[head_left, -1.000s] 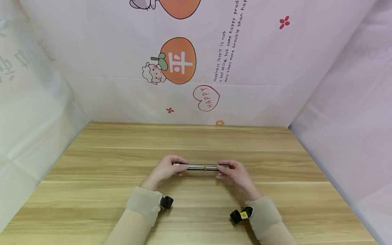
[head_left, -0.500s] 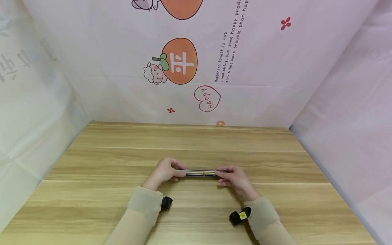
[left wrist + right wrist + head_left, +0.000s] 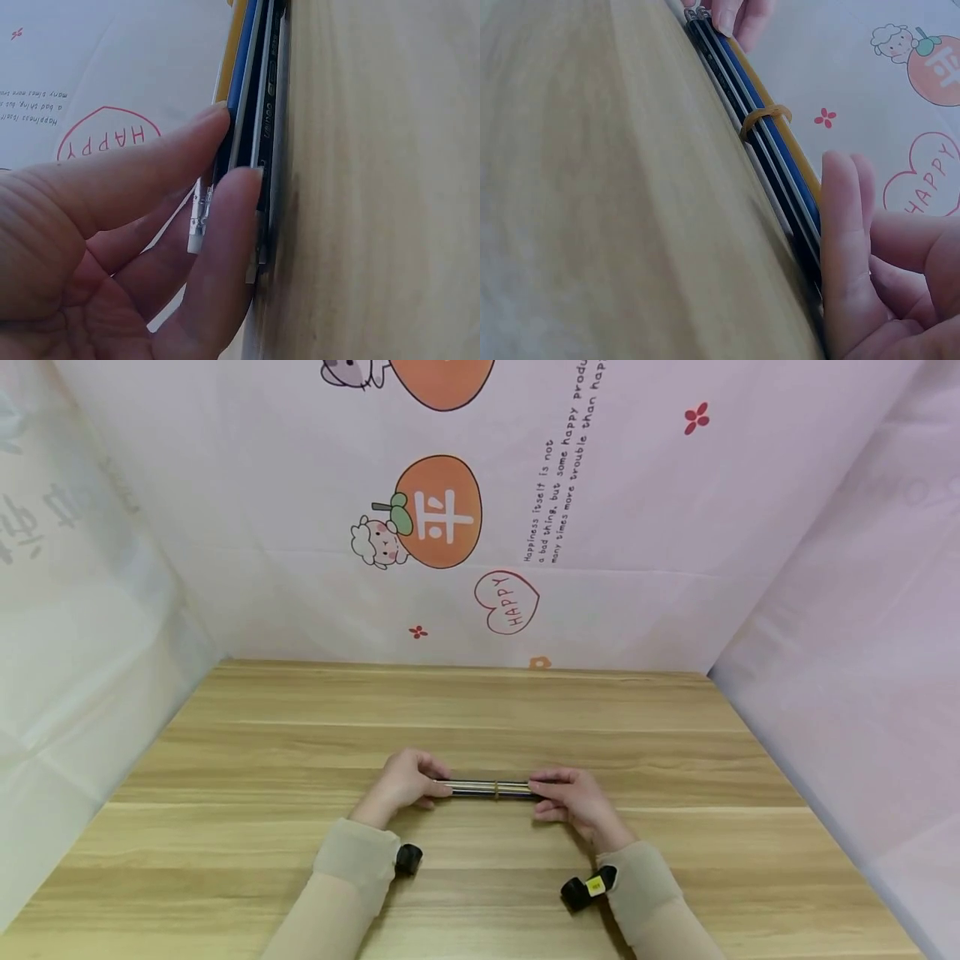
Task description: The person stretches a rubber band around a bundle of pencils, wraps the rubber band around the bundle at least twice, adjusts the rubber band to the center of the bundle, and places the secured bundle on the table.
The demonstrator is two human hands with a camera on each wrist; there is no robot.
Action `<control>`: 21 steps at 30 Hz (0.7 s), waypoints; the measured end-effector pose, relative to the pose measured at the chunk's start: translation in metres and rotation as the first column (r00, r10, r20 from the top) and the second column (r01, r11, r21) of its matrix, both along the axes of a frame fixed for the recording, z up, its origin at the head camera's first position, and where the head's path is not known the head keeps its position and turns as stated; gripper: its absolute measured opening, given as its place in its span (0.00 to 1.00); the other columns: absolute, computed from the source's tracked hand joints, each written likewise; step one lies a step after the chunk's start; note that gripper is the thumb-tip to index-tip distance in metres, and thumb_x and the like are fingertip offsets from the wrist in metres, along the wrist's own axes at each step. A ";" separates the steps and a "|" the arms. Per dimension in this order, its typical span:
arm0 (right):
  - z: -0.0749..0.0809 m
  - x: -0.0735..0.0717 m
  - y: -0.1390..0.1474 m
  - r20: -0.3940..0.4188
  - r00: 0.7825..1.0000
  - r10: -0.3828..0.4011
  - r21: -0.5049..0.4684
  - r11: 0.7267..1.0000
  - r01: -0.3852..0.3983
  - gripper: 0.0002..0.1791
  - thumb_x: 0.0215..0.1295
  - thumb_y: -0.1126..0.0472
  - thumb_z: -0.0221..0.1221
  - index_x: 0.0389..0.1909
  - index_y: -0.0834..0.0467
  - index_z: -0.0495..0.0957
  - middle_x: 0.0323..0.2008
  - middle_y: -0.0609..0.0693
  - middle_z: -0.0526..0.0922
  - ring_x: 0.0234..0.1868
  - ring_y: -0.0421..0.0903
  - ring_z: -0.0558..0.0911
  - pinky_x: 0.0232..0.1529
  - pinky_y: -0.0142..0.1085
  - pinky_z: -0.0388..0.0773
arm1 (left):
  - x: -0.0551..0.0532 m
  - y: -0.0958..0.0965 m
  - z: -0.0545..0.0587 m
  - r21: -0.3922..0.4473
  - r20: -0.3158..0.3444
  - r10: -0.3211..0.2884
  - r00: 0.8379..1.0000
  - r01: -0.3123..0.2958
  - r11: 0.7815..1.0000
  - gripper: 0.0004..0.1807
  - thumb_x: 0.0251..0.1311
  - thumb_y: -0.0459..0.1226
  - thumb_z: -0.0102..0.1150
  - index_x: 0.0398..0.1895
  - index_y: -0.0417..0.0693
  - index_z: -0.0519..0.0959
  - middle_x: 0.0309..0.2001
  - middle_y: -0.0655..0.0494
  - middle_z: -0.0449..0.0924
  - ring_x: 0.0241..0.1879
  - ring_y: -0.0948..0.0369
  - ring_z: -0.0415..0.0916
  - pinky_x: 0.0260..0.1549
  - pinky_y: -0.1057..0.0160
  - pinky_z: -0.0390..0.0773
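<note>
A bundle of pencils [image 3: 474, 788], in black, blue and yellow, lies crosswise low over the wooden table in the head view. Round its middle runs a tan rubber band [image 3: 766, 115]. My left hand [image 3: 405, 780] pinches the left end between thumb and fingers. Close up in the left wrist view, a white eraser [image 3: 195, 244] pokes out past those fingers. The right end is gripped by my right hand [image 3: 573, 795], whose fingers hide the tips there.
The wooden table [image 3: 480, 710] spreads out on all sides of the hands. A white printed cloth [image 3: 637, 527] hangs behind it, and more cloth closes off both sides. A black wrist camera [image 3: 576, 893] juts inward from the right sleeve.
Both hands have brought the pencil bundle nearer to the person and slightly left, mostly in the first half second. Both hands keep their hold on it.
</note>
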State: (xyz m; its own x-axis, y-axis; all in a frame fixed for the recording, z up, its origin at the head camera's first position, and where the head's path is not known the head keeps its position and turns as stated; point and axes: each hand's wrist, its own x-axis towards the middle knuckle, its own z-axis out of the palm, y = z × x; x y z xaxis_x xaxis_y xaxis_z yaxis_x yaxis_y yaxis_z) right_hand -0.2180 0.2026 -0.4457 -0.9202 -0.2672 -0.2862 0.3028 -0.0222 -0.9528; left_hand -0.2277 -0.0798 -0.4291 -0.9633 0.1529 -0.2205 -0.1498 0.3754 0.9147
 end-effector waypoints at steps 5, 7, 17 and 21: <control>0.000 0.000 0.003 0.011 0.999 -0.031 0.028 0.999 0.031 0.23 0.70 0.67 0.58 0.61 0.75 0.69 0.37 0.46 0.85 0.23 0.37 0.83 0.33 0.31 0.89 | -0.001 -0.004 0.002 -0.054 -0.016 -0.032 0.999 0.031 0.998 0.11 0.51 0.30 0.73 0.39 0.39 0.85 0.37 0.52 0.85 0.27 0.62 0.78 0.23 0.66 0.84; 0.001 -0.001 0.005 0.011 0.999 -0.053 0.031 0.998 0.053 0.24 0.71 0.66 0.57 0.62 0.75 0.68 0.38 0.46 0.85 0.23 0.37 0.83 0.32 0.31 0.89 | -0.001 -0.008 0.003 -0.076 -0.029 -0.045 0.999 0.043 0.996 0.12 0.53 0.32 0.73 0.41 0.40 0.85 0.38 0.52 0.86 0.29 0.62 0.79 0.24 0.66 0.84; 0.015 -0.002 0.019 -0.047 0.985 -0.169 0.010 0.986 0.169 0.24 0.71 0.62 0.58 0.61 0.74 0.69 0.43 0.51 0.88 0.25 0.39 0.84 0.34 0.31 0.89 | -0.004 -0.023 0.008 -0.036 -0.068 0.005 0.998 -0.007 0.999 0.15 0.60 0.37 0.68 0.49 0.40 0.83 0.43 0.49 0.86 0.32 0.60 0.80 0.30 0.65 0.84; 0.034 -0.005 0.026 -0.107 0.971 -0.213 -0.045 0.977 0.209 0.08 0.72 0.62 0.57 0.46 0.60 0.81 0.38 0.47 0.88 0.29 0.39 0.85 0.39 0.31 0.89 | -0.006 -0.028 0.016 -0.052 -0.128 0.014 0.992 -0.021 0.998 0.16 0.62 0.38 0.65 0.50 0.39 0.82 0.46 0.47 0.85 0.37 0.58 0.81 0.35 0.61 0.87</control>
